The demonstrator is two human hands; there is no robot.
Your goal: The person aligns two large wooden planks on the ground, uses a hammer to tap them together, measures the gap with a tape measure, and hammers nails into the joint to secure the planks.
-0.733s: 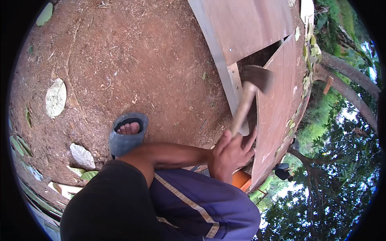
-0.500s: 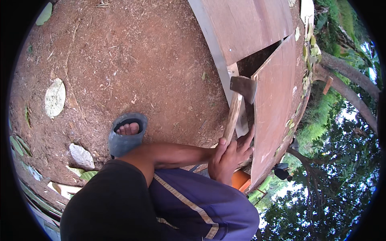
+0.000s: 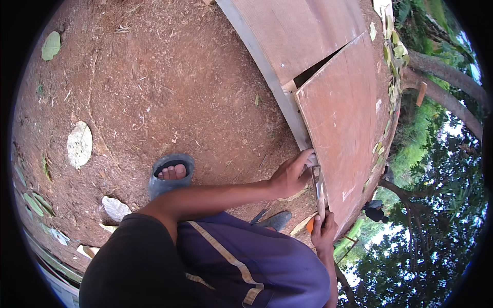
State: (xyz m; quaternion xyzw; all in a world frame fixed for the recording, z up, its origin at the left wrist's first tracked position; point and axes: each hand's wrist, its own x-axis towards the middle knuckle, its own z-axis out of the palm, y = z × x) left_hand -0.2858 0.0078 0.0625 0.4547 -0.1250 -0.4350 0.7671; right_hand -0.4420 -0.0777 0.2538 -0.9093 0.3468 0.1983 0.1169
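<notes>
My left hand (image 3: 290, 177) is closed at the near edge of a reddish plywood panel (image 3: 341, 118), by the pale frame strip (image 3: 280, 97) under it. What its fingers hold is hidden. My right hand (image 3: 324, 230) grips the wooden handle of a hatchet (image 3: 321, 197), whose dark metal head lies close to my left fingers. The panel sits a little askew against a second plywood sheet (image 3: 308, 36), leaving a narrow dark wedge-shaped gap between them.
Reddish bare soil with dry leaves (image 3: 79, 145) spreads to the left. A sandalled foot (image 3: 172, 172) stands there, and another dark sandal (image 3: 277, 220) shows behind my left arm. Something orange (image 3: 310, 224) peeks out beside my right hand. Tree trunks (image 3: 447, 72) and foliage rise at the right.
The hatchet has come down from the panel's corner and is now in my right hand, which has come into view. My left hand has moved up to the panel edge. The gap has narrowed.
</notes>
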